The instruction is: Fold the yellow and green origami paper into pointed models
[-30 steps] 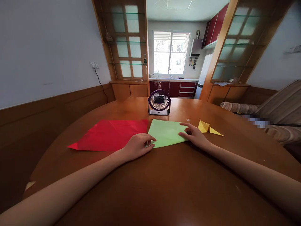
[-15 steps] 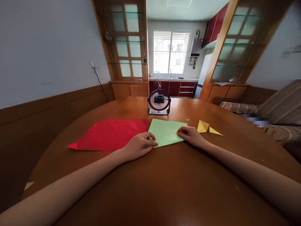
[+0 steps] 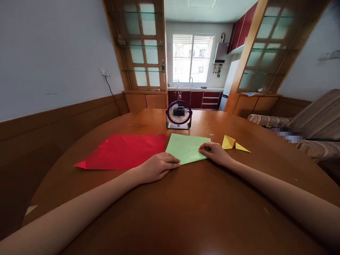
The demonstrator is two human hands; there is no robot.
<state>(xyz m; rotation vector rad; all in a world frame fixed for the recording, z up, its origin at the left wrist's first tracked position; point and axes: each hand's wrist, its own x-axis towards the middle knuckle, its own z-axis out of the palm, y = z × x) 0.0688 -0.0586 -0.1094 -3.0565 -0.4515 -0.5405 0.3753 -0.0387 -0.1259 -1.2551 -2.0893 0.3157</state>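
A light green sheet of paper [image 3: 182,147] lies on the table between my hands. My left hand [image 3: 160,166] rests with its fingers stretched out flat over the sheet's near left corner. At the right edge, my right hand [image 3: 215,152] has its fingers curled, thumb and fingertips closed on the green paper. A larger red sheet [image 3: 122,152] with faint creases and a pointed left corner is spread out to the left, partly behind my left hand. Beyond my right hand stands a small folded yellow paper piece [image 3: 228,142] with a pointed end.
A small purple desk fan [image 3: 179,114] stands upright at the far side of the round wooden table [image 3: 180,209]. A striped sofa [image 3: 316,120] is off to the right. Behind the table are wooden cabinets and a kitchen with a window [image 3: 192,58].
My left hand's fingers have gone from bent and parted to straight and flat on the near left corner. My right hand stays nearly the same on the right edge.
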